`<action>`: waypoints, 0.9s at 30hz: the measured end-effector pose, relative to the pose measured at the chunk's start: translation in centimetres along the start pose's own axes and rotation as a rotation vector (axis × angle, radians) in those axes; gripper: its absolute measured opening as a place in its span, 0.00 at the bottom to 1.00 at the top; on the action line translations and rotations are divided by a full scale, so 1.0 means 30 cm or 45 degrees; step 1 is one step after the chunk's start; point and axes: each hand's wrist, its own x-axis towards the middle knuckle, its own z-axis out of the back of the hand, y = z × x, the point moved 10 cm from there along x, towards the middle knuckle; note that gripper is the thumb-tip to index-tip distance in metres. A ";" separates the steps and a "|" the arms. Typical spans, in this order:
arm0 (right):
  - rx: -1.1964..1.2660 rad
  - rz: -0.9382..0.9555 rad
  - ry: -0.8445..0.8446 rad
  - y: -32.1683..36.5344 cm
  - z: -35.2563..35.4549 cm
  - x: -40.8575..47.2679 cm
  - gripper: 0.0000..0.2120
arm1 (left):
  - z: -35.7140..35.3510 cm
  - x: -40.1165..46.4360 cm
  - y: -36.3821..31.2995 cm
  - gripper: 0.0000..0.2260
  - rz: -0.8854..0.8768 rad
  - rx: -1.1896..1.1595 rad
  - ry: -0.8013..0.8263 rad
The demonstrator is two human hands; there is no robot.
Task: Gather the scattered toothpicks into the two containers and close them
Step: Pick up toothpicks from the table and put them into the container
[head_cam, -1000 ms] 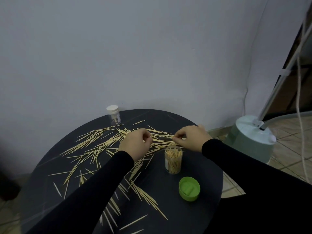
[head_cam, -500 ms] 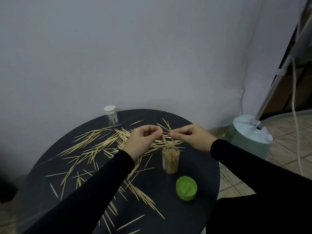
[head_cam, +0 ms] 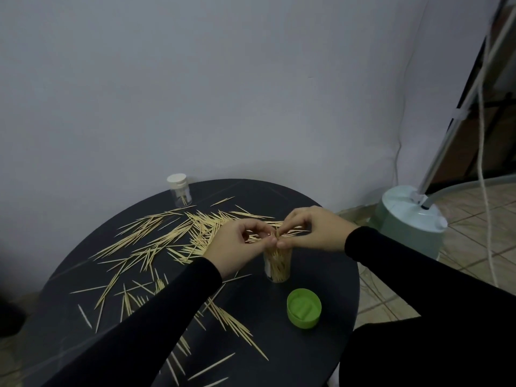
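Many wooden toothpicks (head_cam: 156, 236) lie scattered over the round black table (head_cam: 329, 275). An open clear container (head_cam: 277, 265), partly filled with toothpicks, stands near the table's right side. Directly above its mouth my left hand (head_cam: 237, 247) and my right hand (head_cam: 312, 233) meet fingertip to fingertip, both pinching a small bunch of toothpicks (head_cam: 276, 236) that points down into it. Its green lid (head_cam: 303, 308) lies upturned in front of it. A second clear container with a white lid (head_cam: 180, 189) stands shut at the table's back edge, a few toothpicks inside.
The table stands against a pale wall. A pale green appliance base (head_cam: 410, 219) with a metal pole and white cord stands on the tiled floor to the right. More toothpicks lie near the table's front edge (head_cam: 215, 367).
Both hands lifted a small bunch of toothpicks off the table, brought it over the open container and lowered it to the mouth.
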 end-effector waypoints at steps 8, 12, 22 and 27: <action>-0.071 -0.093 0.191 -0.048 -0.048 -0.005 0.40 | -0.014 -0.042 -0.026 0.19 -0.397 0.522 -0.033; -0.125 -0.091 0.197 -0.053 -0.058 0.003 0.33 | -0.054 -0.063 -0.025 0.22 -0.523 0.707 0.050; -0.155 -0.056 0.175 -0.031 -0.047 0.009 0.22 | -0.089 -0.042 -0.011 0.33 -0.326 0.704 0.183; -0.108 -0.080 0.178 -0.046 -0.049 0.014 0.24 | -0.048 -0.047 -0.058 0.22 -0.545 0.708 0.033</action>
